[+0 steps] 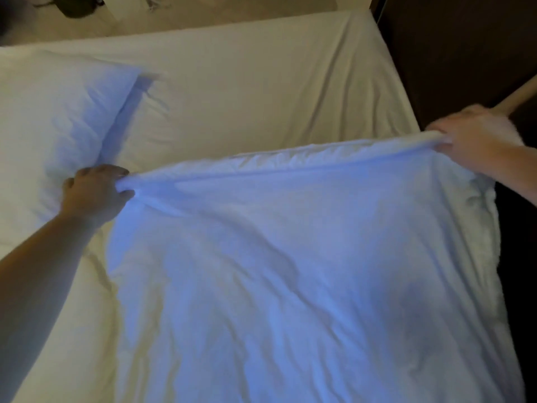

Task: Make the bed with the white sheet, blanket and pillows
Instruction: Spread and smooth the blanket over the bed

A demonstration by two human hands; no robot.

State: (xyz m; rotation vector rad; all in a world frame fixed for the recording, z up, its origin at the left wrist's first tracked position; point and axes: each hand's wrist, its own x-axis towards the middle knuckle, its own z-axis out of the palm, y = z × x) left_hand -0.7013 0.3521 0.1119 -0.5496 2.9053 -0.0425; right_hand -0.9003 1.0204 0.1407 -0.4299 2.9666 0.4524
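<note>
One white blanket (290,271) fills the lower and middle field, spread flat but creased, with its top edge drawn into a taut, slightly rolled line. Beyond that top edge lies the white sheet (261,82), fitted over the mattress and mostly smooth, with a few folds running toward its far right corner. The sheet also shows as a bare strip along the blanket's left side. One pillow (58,126) rests on the sheet up and to the left of the blanket's top left corner, just beside it; contact cannot be judged.

The left forearm, bare, enters from below and left of the blanket and extends diagonally to that corner. The left hand (96,193) lies knuckles up, its fingers curled into a bunch of blanket cloth gathered at the corner. The right forearm enters from the blanket's right side. The right hand (476,135) holds the top right corner, fingers curled over the rolled edge with the thumb below it, pinching the cloth.

A pale rod (520,94), blurred, slants upward just past the right hand, against dark surroundings to the blanket's right.
</note>
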